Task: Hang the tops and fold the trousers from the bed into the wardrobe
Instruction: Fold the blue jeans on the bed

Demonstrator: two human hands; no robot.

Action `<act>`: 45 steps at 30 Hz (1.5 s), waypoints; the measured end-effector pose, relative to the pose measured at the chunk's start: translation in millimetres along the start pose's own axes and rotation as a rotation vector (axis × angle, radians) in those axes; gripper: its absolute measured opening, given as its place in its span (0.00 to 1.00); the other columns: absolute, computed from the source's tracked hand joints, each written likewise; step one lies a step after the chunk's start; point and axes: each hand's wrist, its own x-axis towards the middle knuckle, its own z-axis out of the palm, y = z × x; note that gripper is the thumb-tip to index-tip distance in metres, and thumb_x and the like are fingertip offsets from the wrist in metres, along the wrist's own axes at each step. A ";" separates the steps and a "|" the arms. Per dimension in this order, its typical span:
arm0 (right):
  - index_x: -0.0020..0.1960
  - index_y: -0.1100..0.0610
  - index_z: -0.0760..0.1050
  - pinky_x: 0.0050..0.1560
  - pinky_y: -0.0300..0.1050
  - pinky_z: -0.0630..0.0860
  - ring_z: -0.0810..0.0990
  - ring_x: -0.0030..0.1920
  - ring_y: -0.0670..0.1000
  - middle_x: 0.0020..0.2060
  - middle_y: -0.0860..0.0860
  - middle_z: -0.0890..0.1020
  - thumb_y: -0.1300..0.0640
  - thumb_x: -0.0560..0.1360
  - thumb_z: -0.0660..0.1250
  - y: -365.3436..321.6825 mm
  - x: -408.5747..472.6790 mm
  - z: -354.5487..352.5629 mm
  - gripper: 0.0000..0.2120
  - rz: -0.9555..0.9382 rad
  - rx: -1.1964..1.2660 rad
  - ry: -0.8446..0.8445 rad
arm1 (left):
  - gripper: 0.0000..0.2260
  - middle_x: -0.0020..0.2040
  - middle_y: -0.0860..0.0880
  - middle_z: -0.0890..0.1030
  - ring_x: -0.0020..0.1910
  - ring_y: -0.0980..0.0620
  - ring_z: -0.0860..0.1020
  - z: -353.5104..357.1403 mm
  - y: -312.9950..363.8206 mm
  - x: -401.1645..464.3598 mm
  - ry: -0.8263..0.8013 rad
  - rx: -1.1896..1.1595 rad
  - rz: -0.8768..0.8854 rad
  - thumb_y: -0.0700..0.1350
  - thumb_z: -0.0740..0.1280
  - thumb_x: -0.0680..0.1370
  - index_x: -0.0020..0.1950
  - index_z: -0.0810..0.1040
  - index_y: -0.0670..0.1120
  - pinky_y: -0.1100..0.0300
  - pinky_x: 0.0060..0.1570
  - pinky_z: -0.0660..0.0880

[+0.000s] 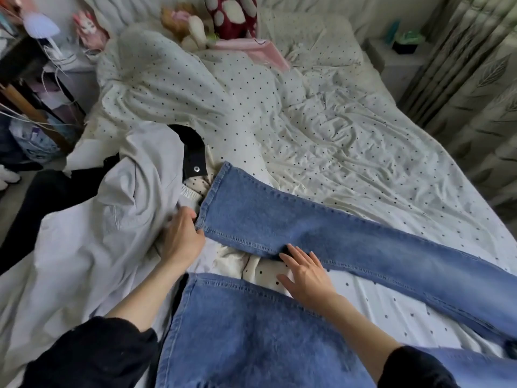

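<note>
Jeans (321, 233) need even hems: my left hand (183, 236) pinches the leg end, my right hand (305, 271) presses flat, fingers spread, holding nothing.

- Hands: two, the left hand (183, 236) and the right hand (306, 273).
- Blue jeans (293, 228) spread on the bed: one pair. More blue denim (246, 331) lies nearest the camera; whether it belongs to the same pair cannot be told.
- Pale grey garment (92, 219): one.
- Black garment (194, 152) with a metal snap: one.
- Pillow (310, 42): one.
- Soft toys (232, 15) at the head of the bed: at least three; the exact count is unclear.
- Bedside table (397, 60): one.
</note>
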 end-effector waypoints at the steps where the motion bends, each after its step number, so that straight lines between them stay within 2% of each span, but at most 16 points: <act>1: 0.77 0.51 0.52 0.74 0.48 0.38 0.44 0.77 0.50 0.77 0.50 0.45 0.43 0.81 0.51 0.5 -10.5 4.1 0.27 -0.010 -0.010 0.002 | 0.15 0.59 0.38 0.72 0.57 0.37 0.73 0.7 1.2 -8.9 0.016 0.020 0.015 0.38 0.66 0.75 0.60 0.68 0.41 0.47 0.54 0.71; 5: 0.76 0.50 0.55 0.71 0.50 0.38 0.46 0.77 0.55 0.77 0.51 0.48 0.40 0.76 0.43 5.1 -51.5 22.7 0.31 -0.002 0.019 0.041 | 0.25 0.66 0.37 0.67 0.64 0.36 0.68 11.3 -0.7 -50.4 0.157 0.174 0.119 0.37 0.68 0.72 0.68 0.66 0.40 0.42 0.60 0.65; 8: 0.69 0.51 0.67 0.66 0.57 0.62 0.70 0.68 0.59 0.70 0.56 0.69 0.44 0.73 0.53 18.2 -92.0 35.8 0.26 0.028 -0.007 0.100 | 0.24 0.64 0.35 0.70 0.61 0.33 0.71 30.3 8.6 -94.5 0.234 0.155 0.254 0.33 0.70 0.68 0.63 0.71 0.37 0.40 0.55 0.71; 9: 0.68 0.51 0.67 0.65 0.57 0.66 0.74 0.65 0.58 0.67 0.55 0.73 0.44 0.72 0.54 24.3 -104.1 39.4 0.26 0.043 -0.030 0.154 | 0.22 0.63 0.35 0.71 0.60 0.33 0.71 38.5 12.8 -110.1 0.238 0.125 0.307 0.32 0.70 0.68 0.61 0.73 0.37 0.41 0.55 0.72; 11: 0.68 0.51 0.66 0.67 0.58 0.65 0.74 0.65 0.58 0.66 0.56 0.74 0.45 0.71 0.60 42.7 -135.2 49.8 0.26 0.040 -0.052 0.224 | 0.19 0.62 0.37 0.72 0.61 0.36 0.71 57.7 25.8 -147.2 0.167 0.064 0.395 0.31 0.68 0.70 0.61 0.73 0.37 0.44 0.58 0.72; 13: 0.68 0.52 0.66 0.64 0.61 0.68 0.74 0.65 0.59 0.66 0.57 0.74 0.48 0.66 0.73 64.2 -167.3 61.1 0.33 0.027 -0.051 0.281 | 0.17 0.61 0.41 0.74 0.60 0.41 0.73 82.0 40.0 -185.8 0.065 -0.002 0.456 0.33 0.65 0.73 0.61 0.73 0.39 0.49 0.57 0.73; 17: 0.68 0.51 0.66 0.54 0.62 0.75 0.76 0.62 0.58 0.64 0.55 0.76 0.48 0.59 0.80 123.3 -243.5 84.5 0.41 0.120 -0.051 0.226 | 0.14 0.51 0.51 0.76 0.49 0.54 0.72 150.3 78.2 -272.8 -0.063 0.022 0.736 0.41 0.56 0.72 0.56 0.70 0.50 0.60 0.45 0.73; 20: 0.67 0.50 0.66 0.50 0.61 0.76 0.79 0.60 0.56 0.62 0.53 0.78 0.46 0.57 0.80 169.6 -292.9 102.2 0.42 0.186 -0.045 0.184 | 0.18 0.50 0.52 0.74 0.47 0.54 0.71 200.1 99.1 -328.7 -0.123 0.063 0.872 0.39 0.64 0.67 0.55 0.69 0.51 0.62 0.45 0.69; 23: 0.67 0.50 0.66 0.48 0.62 0.77 0.79 0.59 0.56 0.61 0.52 0.79 0.44 0.54 0.80 229.4 -346.8 121.9 0.45 0.265 -0.096 0.111 | 0.25 0.52 0.51 0.79 0.52 0.51 0.74 245.7 122.7 -375.5 -0.221 0.220 0.975 0.41 0.74 0.59 0.54 0.75 0.52 0.57 0.50 0.76; 26: 0.65 0.52 0.73 0.48 0.65 0.76 0.79 0.59 0.58 0.60 0.55 0.79 0.47 0.50 0.83 289.1 -384.8 134.8 0.45 0.372 -0.165 0.033 | 0.32 0.54 0.49 0.82 0.54 0.46 0.80 278.7 138.7 -392.1 -0.280 0.533 0.884 0.41 0.81 0.48 0.52 0.83 0.52 0.41 0.49 0.77; 28: 0.64 0.54 0.76 0.49 0.68 0.74 0.78 0.59 0.60 0.61 0.57 0.78 0.51 0.50 0.83 328.0 -400.5 138.4 0.43 0.417 -0.208 0.066 | 0.27 0.55 0.47 0.82 0.54 0.44 0.80 294.5 147.8 -395.7 -0.210 0.629 0.832 0.39 0.79 0.54 0.52 0.84 0.49 0.37 0.49 0.75; 31: 0.64 0.57 0.75 0.51 0.69 0.73 0.77 0.61 0.62 0.62 0.59 0.77 0.59 0.52 0.82 358.3 -403.4 140.0 0.41 0.389 -0.220 0.161 | 0.16 0.51 0.41 0.80 0.52 0.41 0.76 299.4 148.5 -390.2 -0.017 0.606 0.819 0.37 0.63 0.66 0.50 0.82 0.44 0.42 0.47 0.77; 34: 0.59 0.60 0.79 0.48 0.67 0.75 0.78 0.59 0.63 0.59 0.61 0.79 0.65 0.50 0.81 366.4 -402.4 146.0 0.36 0.353 -0.225 0.252 | 0.11 0.42 0.42 0.78 0.42 0.42 0.78 292.8 151.4 -388.7 0.003 0.551 0.768 0.33 0.71 0.62 0.43 0.80 0.41 0.51 0.34 0.78; 37: 0.44 0.61 0.79 0.46 0.61 0.77 0.81 0.49 0.60 0.46 0.58 0.81 0.70 0.54 0.76 365.2 -402.4 148.6 0.19 0.363 -0.168 0.416 | 0.03 0.36 0.44 0.78 0.34 0.43 0.79 283.0 154.9 -391.0 -0.004 0.489 0.732 0.35 0.68 0.67 0.39 0.79 0.41 0.55 0.26 0.75; 39: 0.37 0.60 0.75 0.44 0.56 0.78 0.81 0.40 0.58 0.36 0.55 0.78 0.71 0.59 0.66 365.9 -411.4 145.5 0.10 0.363 -0.105 0.531 | 0.09 0.35 0.44 0.78 0.33 0.42 0.79 273.9 158.8 -397.7 -0.027 0.458 0.686 0.32 0.74 0.64 0.39 0.79 0.41 0.54 0.26 0.75; 45: 0.35 0.57 0.74 0.32 0.46 0.72 0.76 0.29 0.56 0.27 0.51 0.74 0.71 0.58 0.71 366.6 -427.7 96.3 0.13 0.388 -0.071 0.562 | 0.09 0.34 0.45 0.76 0.34 0.41 0.78 217.7 183.8 -398.2 -0.074 0.390 0.666 0.34 0.76 0.66 0.39 0.78 0.41 0.53 0.30 0.74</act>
